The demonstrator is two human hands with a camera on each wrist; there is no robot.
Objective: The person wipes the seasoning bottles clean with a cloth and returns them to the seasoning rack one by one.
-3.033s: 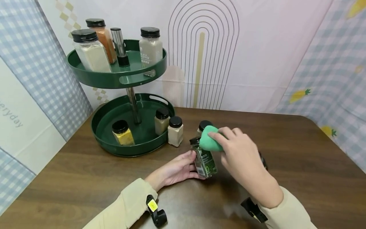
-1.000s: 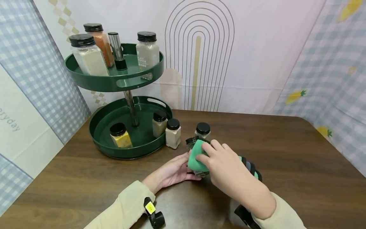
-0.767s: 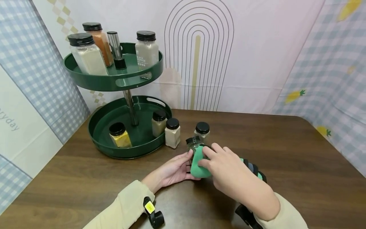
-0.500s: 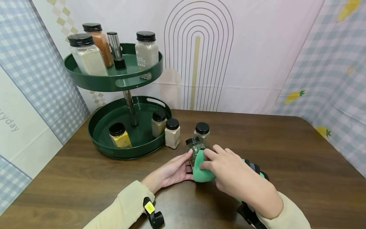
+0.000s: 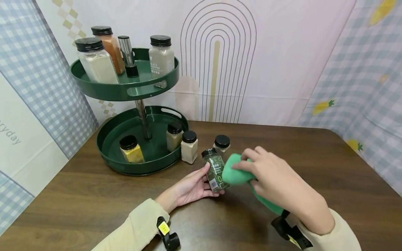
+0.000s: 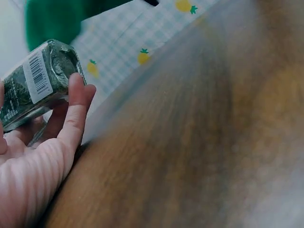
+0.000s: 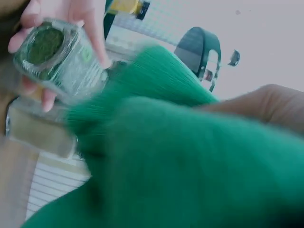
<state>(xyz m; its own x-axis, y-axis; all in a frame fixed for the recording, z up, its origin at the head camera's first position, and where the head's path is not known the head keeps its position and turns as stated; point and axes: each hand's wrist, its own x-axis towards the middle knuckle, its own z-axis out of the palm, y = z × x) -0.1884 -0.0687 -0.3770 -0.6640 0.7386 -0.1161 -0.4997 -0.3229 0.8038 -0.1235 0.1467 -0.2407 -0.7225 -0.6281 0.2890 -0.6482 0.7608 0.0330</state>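
My left hand [image 5: 191,186] grips a glass spice jar [image 5: 216,170] of green dried herbs with a black lid, tilted above the table. Its thumb lies on the near side and the fingers reach under the base; the left wrist view shows a fingertip against the jar's bottom, beside the barcode label. My right hand [image 5: 270,172] pinches a folded green cloth [image 5: 237,170] just right of the jar. In the right wrist view the cloth [image 7: 180,156] is blurred and covers much of the scene. From the head view I cannot tell whether cloth and jar touch.
A two-tier green turntable rack [image 5: 125,169] stands at the left, with larger jars on top and small jars below. A white-powder jar [image 5: 189,148] stands against its right side. Another black-capped jar [image 5: 222,143] stands behind the held one. The wooden table [image 5: 329,167] extends right.
My right hand has wiped the cloth down over the jar, then moved up and right, uncovering the jar's front. My left hand keeps its hold, and the jar now leans with its label showing.
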